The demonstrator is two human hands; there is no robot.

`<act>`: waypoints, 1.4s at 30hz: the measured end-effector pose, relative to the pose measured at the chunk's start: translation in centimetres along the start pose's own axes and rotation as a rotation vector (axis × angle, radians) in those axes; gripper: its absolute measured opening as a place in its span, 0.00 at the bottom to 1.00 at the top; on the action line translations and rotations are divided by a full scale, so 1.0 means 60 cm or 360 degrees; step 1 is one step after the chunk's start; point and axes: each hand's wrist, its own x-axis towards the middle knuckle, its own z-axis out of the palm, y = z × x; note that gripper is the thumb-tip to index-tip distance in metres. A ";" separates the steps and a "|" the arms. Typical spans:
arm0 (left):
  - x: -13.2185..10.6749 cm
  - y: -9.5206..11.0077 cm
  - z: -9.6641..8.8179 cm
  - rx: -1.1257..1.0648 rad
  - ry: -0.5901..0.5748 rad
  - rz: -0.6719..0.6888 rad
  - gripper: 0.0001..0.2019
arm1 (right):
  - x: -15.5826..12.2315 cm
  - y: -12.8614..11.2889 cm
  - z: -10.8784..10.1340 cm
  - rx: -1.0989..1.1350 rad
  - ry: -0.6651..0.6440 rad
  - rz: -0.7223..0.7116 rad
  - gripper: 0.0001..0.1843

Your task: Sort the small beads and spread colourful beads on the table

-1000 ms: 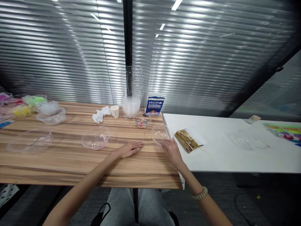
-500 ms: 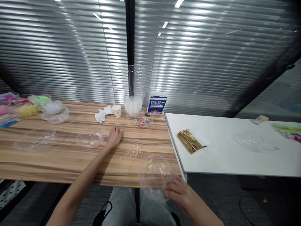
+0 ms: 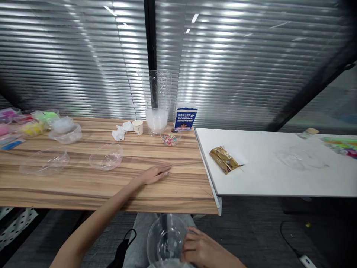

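My left hand (image 3: 154,174) lies flat and open on the wooden table (image 3: 83,186), fingers stretched toward the right. My right hand (image 3: 200,251) is below the table's front edge, over my lap, and grips the rim of a clear plastic bowl (image 3: 164,240). The bowl faces up toward me. Another clear bowl (image 3: 106,157) stands on the wood to the left of my left hand. A small bowl of coloured beads (image 3: 169,139) sits farther back.
At the back stand a tall clear pitcher (image 3: 156,102), a paper cup (image 3: 137,127), crumpled tissue (image 3: 119,131) and a blue-and-white packet (image 3: 185,118). Clear containers and bright coloured material (image 3: 33,126) are at the left. A gold packet (image 3: 224,159) lies on the white table (image 3: 279,178).
My right hand has carried the clear bowl off the table's front edge and down to my lap. My left hand slid from the other bowl rightward and now covers the spot where the spilled beads lay.
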 end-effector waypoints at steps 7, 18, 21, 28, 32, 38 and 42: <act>0.001 0.056 0.035 -0.0053 0.0016 0.0159 0.23 | 0.007 0.058 0.003 0.0001 -0.0026 0.0032 0.15; 0.026 0.118 0.095 -0.0169 0.0428 -0.0079 0.20 | 0.001 0.076 0.009 -0.0166 0.0004 -0.0009 0.11; 0.038 0.126 0.103 -0.0256 0.0458 -0.0100 0.19 | -0.002 0.081 0.010 -0.0166 0.0044 -0.0038 0.10; 0.046 0.115 0.100 -0.0262 0.0470 -0.0105 0.18 | 0.002 0.079 0.006 -0.0249 0.0071 -0.0060 0.08; 0.045 0.103 0.089 -0.0192 0.0330 0.0033 0.21 | -0.002 0.078 0.002 -0.0302 0.0102 -0.0066 0.07; 0.030 0.129 0.097 -0.0179 0.0219 0.0049 0.20 | -0.006 0.077 -0.015 -0.0318 0.0143 -0.0121 0.07; 0.014 0.160 0.117 -0.0234 0.0325 -0.0045 0.20 | -0.005 0.079 -0.022 -0.0293 0.0142 -0.0141 0.09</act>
